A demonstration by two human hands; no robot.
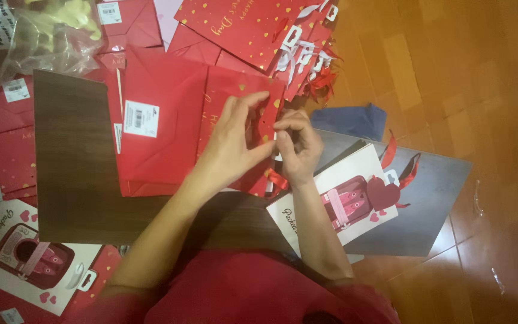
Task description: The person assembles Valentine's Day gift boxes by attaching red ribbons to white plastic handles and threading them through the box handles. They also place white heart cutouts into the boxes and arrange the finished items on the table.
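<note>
Red bag [235, 102] lies flat ahead of you, top edge pinched between your left hand [235, 141] and right hand [298, 147]; right fingers clamp its ribbon [278, 180].

The gift bag [235, 114] was red with gold hearts, the board [73, 162] left of it dark woodgrain, the cloth [355, 120] right of it blue.

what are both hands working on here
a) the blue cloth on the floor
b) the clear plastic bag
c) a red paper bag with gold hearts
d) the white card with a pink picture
c: the left hand and right hand both pinch the top edge of the red paper bag with gold hearts.
</note>
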